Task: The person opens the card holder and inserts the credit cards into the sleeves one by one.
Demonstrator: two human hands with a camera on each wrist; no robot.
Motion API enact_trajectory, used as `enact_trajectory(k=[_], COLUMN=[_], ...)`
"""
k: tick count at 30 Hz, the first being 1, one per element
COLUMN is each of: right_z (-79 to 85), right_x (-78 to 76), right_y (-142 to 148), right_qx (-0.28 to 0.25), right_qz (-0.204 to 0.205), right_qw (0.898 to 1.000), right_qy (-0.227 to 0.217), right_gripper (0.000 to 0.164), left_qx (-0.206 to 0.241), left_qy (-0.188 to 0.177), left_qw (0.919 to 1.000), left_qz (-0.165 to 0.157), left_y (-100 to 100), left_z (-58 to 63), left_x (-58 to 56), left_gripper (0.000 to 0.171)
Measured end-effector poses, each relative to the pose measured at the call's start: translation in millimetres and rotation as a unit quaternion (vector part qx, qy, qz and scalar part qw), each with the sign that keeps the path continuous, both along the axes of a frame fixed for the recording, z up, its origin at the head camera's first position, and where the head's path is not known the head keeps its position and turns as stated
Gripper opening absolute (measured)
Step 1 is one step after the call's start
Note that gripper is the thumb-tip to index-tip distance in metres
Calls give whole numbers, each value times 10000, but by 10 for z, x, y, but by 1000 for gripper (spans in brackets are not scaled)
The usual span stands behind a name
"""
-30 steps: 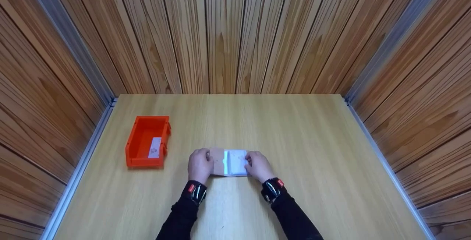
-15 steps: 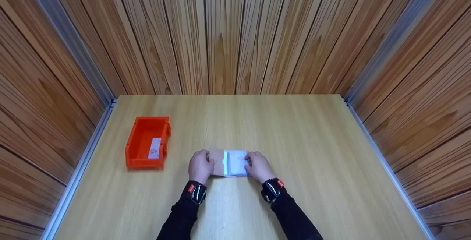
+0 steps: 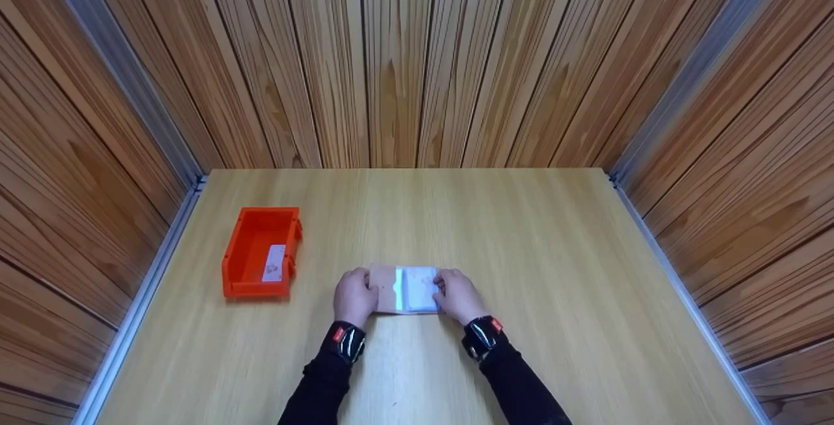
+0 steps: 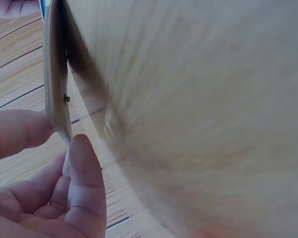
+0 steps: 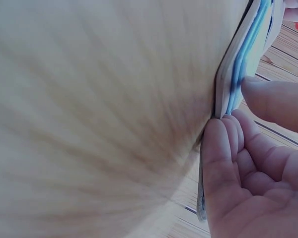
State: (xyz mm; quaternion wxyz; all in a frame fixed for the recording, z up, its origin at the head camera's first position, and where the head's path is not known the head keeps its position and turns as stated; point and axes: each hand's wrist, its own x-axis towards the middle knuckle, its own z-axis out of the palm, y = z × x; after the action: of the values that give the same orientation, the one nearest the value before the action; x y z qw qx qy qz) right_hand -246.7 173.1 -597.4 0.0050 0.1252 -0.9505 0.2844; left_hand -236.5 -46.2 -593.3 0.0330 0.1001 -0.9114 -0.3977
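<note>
A small flat folding case [image 3: 386,288] lies spread across the wooden table, brown on the left half. Its right half shows a pale blue-white panel [image 3: 420,287], with a bright strip along the middle. My left hand [image 3: 355,296] pinches the brown end between thumb and fingers. A small dark stud [image 4: 66,99] sticks out of the brown face in the left wrist view. At the opposite end, my right hand [image 3: 460,294] grips the pale edge. Blue layers [image 5: 238,74] on a brown backing show beside the right thumb in the right wrist view, and a narrow greyish flap [image 5: 201,193] hangs by the fingers.
An orange open-front bin [image 3: 254,249] stands on the left of the table, with a white label [image 3: 273,263] inside. Wood-plank walls rise at the back and both sides. Metal rails [image 3: 143,321] run along the table's side edges.
</note>
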Motion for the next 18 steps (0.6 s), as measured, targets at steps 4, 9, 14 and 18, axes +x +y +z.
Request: enact_trajectory(k=[4, 9, 14, 18], right_z=[7, 15, 10, -5], right_x=[3, 4, 1, -7], right_y=[-11, -10, -5, -1], right_qx=[-15, -33, -41, -17], right_qz=[-16, -26, -27, -26], right_qw=[10000, 9999, 9999, 10000], right_qy=[-26, -102, -130, -69], right_gripper=[22, 22, 21, 21], left_qx=[-26, -43, -37, -126], left_qy=[138, 261, 224, 242], left_qw=[9999, 9996, 9997, 9995], left_qz=[-41, -98, -116, -155], left_y=[-10, -8, -9, -14], left_z=[-20, -45, -58, -58], left_x=[3, 0, 0, -8], left_gripper=[31, 30, 30, 24])
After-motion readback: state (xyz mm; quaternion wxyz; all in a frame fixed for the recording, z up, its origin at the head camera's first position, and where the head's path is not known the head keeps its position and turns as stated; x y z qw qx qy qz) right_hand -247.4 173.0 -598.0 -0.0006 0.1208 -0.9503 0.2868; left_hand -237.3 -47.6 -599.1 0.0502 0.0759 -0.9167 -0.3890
